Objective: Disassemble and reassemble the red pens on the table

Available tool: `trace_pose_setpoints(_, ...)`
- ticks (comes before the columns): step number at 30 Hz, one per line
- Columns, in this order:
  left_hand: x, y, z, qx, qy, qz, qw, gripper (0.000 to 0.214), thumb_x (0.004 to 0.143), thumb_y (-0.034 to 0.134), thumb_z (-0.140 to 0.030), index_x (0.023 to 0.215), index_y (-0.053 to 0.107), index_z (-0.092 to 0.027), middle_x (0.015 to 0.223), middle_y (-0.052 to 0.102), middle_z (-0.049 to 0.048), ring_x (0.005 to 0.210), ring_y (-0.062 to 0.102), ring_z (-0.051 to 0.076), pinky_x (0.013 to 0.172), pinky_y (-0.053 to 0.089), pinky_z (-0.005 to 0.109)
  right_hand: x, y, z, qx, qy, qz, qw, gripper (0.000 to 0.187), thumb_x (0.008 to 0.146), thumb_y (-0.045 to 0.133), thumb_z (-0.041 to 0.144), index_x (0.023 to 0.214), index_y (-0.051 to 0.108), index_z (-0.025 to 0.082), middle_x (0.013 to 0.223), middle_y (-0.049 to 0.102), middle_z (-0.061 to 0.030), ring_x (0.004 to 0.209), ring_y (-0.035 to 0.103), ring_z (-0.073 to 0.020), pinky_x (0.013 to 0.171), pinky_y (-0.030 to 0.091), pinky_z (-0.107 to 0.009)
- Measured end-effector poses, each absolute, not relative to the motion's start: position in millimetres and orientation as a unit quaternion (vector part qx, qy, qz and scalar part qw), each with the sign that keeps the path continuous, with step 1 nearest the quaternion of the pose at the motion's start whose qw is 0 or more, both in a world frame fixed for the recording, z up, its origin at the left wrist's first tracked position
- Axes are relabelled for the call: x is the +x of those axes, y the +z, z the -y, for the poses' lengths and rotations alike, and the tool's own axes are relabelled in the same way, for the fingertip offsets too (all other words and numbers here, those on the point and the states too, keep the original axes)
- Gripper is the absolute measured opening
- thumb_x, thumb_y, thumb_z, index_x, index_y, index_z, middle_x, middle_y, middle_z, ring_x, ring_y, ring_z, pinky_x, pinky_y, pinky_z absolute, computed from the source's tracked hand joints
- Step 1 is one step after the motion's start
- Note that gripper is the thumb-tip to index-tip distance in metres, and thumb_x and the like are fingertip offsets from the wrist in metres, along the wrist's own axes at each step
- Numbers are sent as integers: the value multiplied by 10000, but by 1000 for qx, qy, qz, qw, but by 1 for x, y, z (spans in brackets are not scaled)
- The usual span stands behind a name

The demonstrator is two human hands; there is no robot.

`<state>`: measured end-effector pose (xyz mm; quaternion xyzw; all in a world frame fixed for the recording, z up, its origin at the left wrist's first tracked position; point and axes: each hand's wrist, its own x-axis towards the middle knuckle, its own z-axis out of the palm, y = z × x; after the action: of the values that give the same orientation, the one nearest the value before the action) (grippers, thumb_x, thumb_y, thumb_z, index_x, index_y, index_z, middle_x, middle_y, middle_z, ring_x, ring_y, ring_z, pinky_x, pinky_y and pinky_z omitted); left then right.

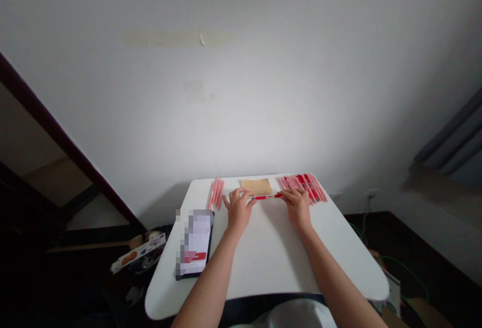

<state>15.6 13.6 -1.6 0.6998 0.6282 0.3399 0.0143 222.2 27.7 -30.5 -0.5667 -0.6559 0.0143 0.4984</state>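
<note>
A slim red-and-white pen [266, 197] lies crosswise between my two hands, low over the table or on it; I cannot tell which. My left hand [240, 208] pinches its left end with thumb and fingers. At the other end, the fingers of my right hand [298, 207] close on the pen. Just behind it is a tan paper rectangle [256, 186]. Several pink stick-like pens [216, 193] lie together left of my left hand. A larger row of pink and red pens [303, 187] lies by my right hand, which partly covers it.
The white table [271, 257] stands against a pale wall [263, 92]. On its left side lies a large phone or tablet [198, 242] with a blurred screen. Boxes and clutter [139, 255] are on the floor at left; a green cable [410, 267] runs at right.
</note>
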Motion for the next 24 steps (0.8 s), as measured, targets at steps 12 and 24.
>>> trace_pose_setpoints(12,16,-2,-14,697,320,-642,8,158,879,531,-331,900,681,-288,1165,615,30,1148,497,229,1084,206,637,223,-32,-29,-563,11,659,499,376,928,444,474,863,766,290,919,729,-53,954,447,-272,851,274,-423)
trace_pose_setpoints(24,15,-7,-17,694,326,-642,-1,181,892,502,-331,921,674,-282,1159,617,39,1132,500,221,1092,204,605,223,-29,-27,-564,10,657,501,350,925,455,446,863,765,297,918,730,-53,961,453,-279,855,291,-434)
